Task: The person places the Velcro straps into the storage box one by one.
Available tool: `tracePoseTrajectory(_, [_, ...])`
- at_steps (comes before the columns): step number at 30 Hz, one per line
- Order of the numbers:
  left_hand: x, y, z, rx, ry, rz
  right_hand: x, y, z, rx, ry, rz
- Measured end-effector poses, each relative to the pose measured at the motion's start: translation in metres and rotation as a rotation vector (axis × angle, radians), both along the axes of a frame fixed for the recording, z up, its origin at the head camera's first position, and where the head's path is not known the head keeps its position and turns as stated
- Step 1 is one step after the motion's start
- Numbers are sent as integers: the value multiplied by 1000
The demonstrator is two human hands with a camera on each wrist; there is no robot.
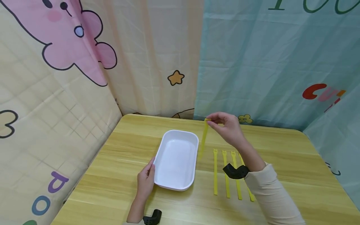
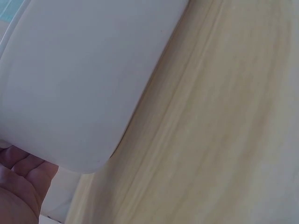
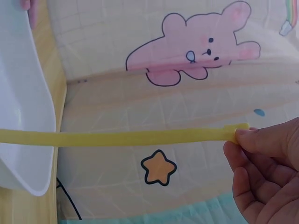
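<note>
Beyond the wood-grain surface [image 1: 104, 181] I face a cream cloth [image 1: 157, 47] printed with a pink cartoon animal [image 1: 64, 37] and an orange star [image 1: 176, 77]; to my right, a blue-green cloth [image 1: 253, 62] bears green lettering [image 1: 311, 12] and, low by the surface's far edge, a yellow flower [image 1: 245, 119].

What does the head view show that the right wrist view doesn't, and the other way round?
Only the head view: four yellow strips lying on the table, and two black wrist pieces.
Only the right wrist view: a printed rainbow in the upper right corner.
Both: the right hand pinching another yellow strip near one end, the white tray, and the orange printed star.
</note>
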State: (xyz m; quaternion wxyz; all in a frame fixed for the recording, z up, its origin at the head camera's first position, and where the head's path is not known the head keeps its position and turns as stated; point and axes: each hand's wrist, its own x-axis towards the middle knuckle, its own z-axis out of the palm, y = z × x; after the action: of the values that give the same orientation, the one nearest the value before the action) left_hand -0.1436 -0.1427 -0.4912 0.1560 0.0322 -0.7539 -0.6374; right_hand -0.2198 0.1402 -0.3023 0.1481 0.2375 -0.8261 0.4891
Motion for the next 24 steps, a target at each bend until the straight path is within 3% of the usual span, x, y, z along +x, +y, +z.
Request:
tracePoseTrajectory(17, [0, 1, -4, -11, -5, -2, -2, -30, -30, -81, -66, 46])
tracePoseTrajectory(24, [-1, 0, -5, -20, 13, -4, -4, -38, -40, -151, -139, 60])
